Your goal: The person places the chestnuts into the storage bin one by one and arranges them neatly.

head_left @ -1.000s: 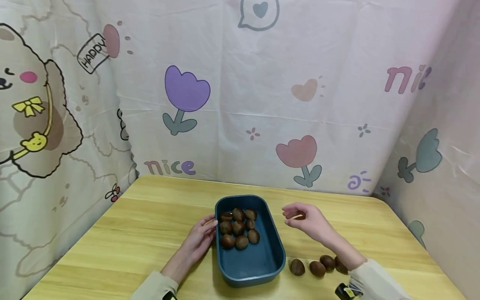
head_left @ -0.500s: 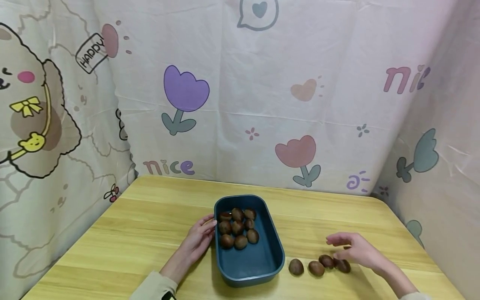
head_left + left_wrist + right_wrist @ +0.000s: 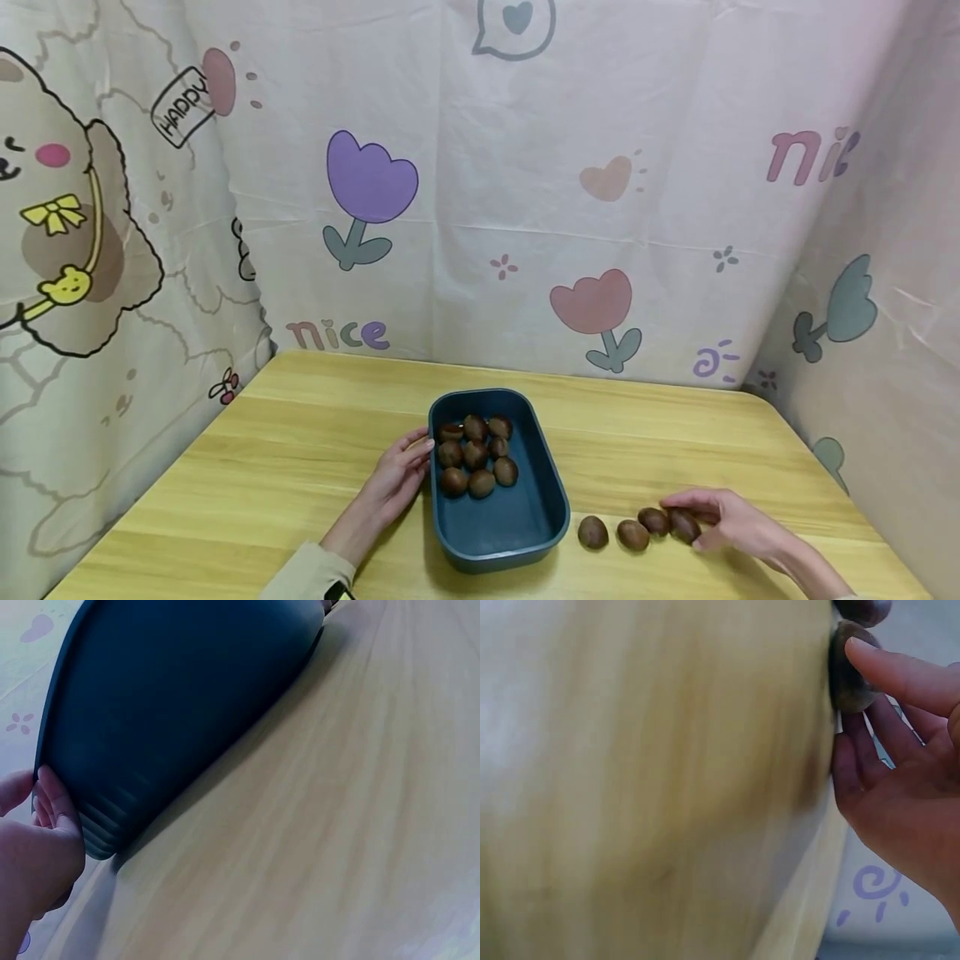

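A dark blue rectangular container stands on the table with several brown chestnuts grouped toward its far left part. My left hand holds the container's left side, its fingertips at the rim and outer wall in the left wrist view. To the right of the container, my right hand has thumb and fingers around the rightmost chestnut of a short row on the table. In the right wrist view, the thumb presses one side of that chestnut, and the other fingers lie beyond it.
Three more chestnuts lie in the row: one close to the container, a second, and a third right beside the one in my fingers. A printed cloth hangs around the wooden table.
My right hand has moved from beside the container's far right side, rightward and toward me, down to the rightmost chestnut, and its fingers have closed around it. My left hand stays put.
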The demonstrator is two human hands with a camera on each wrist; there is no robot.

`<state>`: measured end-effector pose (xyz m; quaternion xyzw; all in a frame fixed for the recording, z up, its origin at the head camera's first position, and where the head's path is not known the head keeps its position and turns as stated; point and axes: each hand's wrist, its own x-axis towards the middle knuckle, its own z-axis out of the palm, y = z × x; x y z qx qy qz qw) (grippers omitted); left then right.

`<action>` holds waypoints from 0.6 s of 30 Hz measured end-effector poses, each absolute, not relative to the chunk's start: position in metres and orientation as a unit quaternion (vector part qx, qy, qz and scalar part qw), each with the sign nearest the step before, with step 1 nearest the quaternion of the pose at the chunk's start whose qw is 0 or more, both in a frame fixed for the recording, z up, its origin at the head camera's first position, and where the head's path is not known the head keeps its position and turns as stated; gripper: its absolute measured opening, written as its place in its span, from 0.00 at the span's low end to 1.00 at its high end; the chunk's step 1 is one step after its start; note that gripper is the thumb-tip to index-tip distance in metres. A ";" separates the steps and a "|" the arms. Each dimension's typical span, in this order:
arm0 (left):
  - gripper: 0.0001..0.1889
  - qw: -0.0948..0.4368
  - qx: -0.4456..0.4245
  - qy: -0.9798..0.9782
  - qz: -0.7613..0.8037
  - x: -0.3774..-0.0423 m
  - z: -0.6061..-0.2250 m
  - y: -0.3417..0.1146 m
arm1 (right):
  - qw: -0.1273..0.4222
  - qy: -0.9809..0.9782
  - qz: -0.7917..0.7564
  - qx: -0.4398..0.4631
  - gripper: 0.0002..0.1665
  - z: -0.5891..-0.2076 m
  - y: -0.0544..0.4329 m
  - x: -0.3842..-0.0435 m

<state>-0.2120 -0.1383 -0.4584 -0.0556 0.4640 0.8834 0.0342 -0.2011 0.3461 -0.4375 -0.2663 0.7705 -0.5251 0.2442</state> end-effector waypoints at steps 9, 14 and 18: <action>0.10 0.039 -0.054 0.467 0.882 -0.214 -0.456 -0.139 | 0.210 0.816 -0.503 -0.195 0.34 -0.438 0.347 -0.198; 0.11 0.042 -0.054 0.465 0.883 -0.213 -0.457 -0.140 | 0.204 0.836 -0.479 -0.172 0.34 -0.436 0.348 -0.203; 0.10 0.043 -0.057 0.463 0.884 -0.212 -0.458 -0.139 | 0.183 0.858 -0.441 -0.190 0.33 -0.432 0.348 -0.209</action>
